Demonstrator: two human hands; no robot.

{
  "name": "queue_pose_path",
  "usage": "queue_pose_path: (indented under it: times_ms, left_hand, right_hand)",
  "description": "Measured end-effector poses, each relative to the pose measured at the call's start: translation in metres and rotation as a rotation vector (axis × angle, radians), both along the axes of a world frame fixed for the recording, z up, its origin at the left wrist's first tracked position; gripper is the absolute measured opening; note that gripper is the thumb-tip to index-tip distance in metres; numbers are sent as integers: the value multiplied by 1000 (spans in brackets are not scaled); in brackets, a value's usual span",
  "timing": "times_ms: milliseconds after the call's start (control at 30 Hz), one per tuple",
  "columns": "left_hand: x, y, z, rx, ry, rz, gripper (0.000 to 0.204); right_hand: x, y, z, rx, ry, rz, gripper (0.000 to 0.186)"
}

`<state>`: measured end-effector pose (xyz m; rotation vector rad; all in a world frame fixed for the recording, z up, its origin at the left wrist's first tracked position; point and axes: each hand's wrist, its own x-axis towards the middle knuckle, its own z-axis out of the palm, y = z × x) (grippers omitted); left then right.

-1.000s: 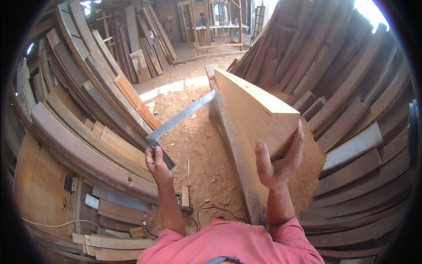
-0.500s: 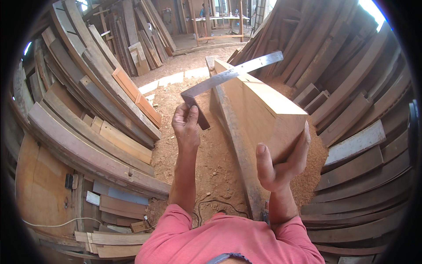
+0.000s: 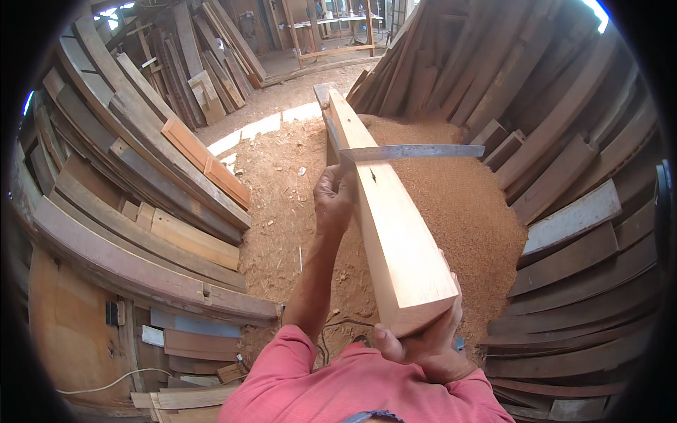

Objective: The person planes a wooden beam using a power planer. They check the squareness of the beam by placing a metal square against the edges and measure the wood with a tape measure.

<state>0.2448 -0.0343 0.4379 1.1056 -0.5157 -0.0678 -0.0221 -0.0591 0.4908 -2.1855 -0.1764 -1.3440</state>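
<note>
A long, squared timber beam [image 3: 400, 243] of pale wood points away from me, its near end close to my chest. Dark marks or knots show on its upper face. My right hand [image 3: 434, 342] cups the near end from beneath and the right, thumb at the lower left corner. Farther along, my left hand [image 3: 333, 194] pinches the stock of a try square at the beam's left side; the stock is mostly hidden. The square's metal blade [image 3: 423, 151] lies across the upper face and sticks out past the right edge.
Under the beam's far end is a dark wooden support [image 3: 324, 92]. Sawdust [image 3: 465, 201] is heaped on the right. Stacked boards [image 3: 155, 271] line the left, and more planks [image 3: 557, 282] the right. A dark cord [image 3: 345, 323] lies on the ground near me.
The try square has come down and right onto the beam in my left hand. The beam's near end has moved toward me, with my right hand now lower and gripping it.
</note>
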Motion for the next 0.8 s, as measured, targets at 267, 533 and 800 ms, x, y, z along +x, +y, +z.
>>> queue_pose_path:
  times_ms: [267,533,800]
  left_hand:
    - [-11,18,9,130,-60,30,20]
    - [-6,24,3,192,-95,66,18]
    - [6,13,2,-156,27,-45,18]
  right_hand:
    - [1,10,-16,-11,-29,-36,106]
    - [10,14,-24,-23,-125,-38,100]
    - [27,20,13,-20,-219,-56,95]
